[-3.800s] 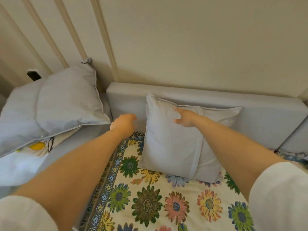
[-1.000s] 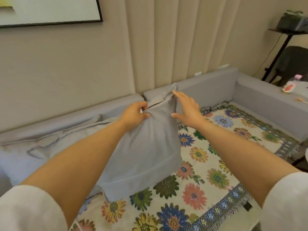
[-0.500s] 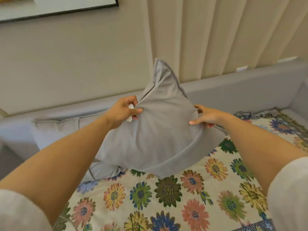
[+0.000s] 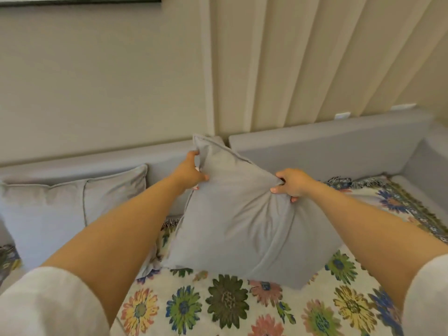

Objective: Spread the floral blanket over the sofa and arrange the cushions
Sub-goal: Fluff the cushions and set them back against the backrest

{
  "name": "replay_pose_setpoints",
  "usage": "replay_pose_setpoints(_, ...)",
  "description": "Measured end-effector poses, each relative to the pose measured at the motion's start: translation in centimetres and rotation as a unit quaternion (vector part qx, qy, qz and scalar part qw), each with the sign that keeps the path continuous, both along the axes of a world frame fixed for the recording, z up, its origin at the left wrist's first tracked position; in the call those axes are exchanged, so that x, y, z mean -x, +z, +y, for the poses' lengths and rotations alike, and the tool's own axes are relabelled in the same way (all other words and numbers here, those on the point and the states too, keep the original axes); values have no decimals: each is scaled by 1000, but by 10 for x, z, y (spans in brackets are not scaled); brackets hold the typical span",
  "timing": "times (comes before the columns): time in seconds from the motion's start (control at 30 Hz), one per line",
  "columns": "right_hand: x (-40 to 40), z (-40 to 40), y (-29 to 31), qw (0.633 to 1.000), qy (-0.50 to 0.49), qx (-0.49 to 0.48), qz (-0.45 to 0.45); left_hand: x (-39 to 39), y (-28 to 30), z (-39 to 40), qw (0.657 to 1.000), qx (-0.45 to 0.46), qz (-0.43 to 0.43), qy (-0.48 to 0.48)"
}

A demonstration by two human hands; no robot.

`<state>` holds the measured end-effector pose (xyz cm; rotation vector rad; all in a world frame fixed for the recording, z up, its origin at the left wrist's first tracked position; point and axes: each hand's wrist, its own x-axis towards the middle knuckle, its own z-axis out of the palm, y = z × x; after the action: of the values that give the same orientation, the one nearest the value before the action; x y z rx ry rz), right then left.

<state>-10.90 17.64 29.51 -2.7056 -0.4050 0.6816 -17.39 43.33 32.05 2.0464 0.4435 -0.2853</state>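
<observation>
the grey cushion is a square, soft fabric pillow with a piped seam along its edges. it stands tilted on the floral blanket, its lower edge resting on the blanket and its far corner reaching the top of the grey sofa backrest. the fabric is gathered into creases that run toward the right-hand grip.

the floral blanket is a woven cream throw printed with large daisy shapes in green, blue, pink and yellow. a patterned blue border with a fringe runs along its far right edge. it lies flat over the sofa seat.

a second grey cushion, same fabric and piping, leans against the backrest at the left, just beside the held cushion.

the left hand grips the upper left edge of the held cushion, fingers curled around the seam. the right hand pinches a bunch of fabric at the right corner, grip closed tight on the cloth.

pleated cream curtains hang behind the sofa.
</observation>
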Motion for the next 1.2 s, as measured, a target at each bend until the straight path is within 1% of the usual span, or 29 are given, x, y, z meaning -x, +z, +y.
replay_pose_setpoints(0.07,-20,-16,12,995,44,82,-41,-17,1,-29,1000,5,-16,-6)
replay_pose_setpoints(0.13,-44,-41,18,986,68,135,-64,-33,-9,-62,1000,5,-16,-10)
replay_pose_setpoints(0.23,-84,-86,16,978,87,170,-88,-58,-29,-116,999,-32,-22,-18)
replay_pose_setpoints(0.33,-117,-137,8,969,117,197,-90,-85,-41,-181,996,-82,6,-28)
replay_pose_setpoints(0.4,-138,-168,2,968,121,203,-84,-103,-47,-217,993,-109,24,-29)
replay_pose_setpoints(0.5,-170,-201,-4,968,124,197,-98,-130,-51,-253,993,-109,38,-15)
replay_pose_setpoints(0.6,-207,-214,-12,966,116,191,-129,-161,-55,-267,993,-110,38,-4)
replay_pose_setpoints(0.7,-243,-213,-23,979,67,110,-161,-183,-62,-271,995,-82,53,12)
replay_pose_setpoints(0.77,-260,-209,-36,988,44,68,-131,-189,-73,-274,993,-101,63,16)
replay_pose_setpoints(0.8,-261,-208,-46,991,46,69,-100,-187,-80,-276,990,-117,72,13)
replay_pose_setpoints(0.87,-256,-208,-71,990,81,109,-37,-178,-95,-278,986,-131,104,12)
replay_pose_setpoints(0.97,-239,-210,-104,984,105,142,29,-163,-110,-277,985,-102,140,29)
replay_pose_setpoints(1.07,-231,-207,-113,984,106,132,45,-158,-113,-273,983,-104,139,49)
replay_pose_setpoints(1.2,-227,-197,-108,985,109,119,53,-158,-106,-272,986,-108,115,59)
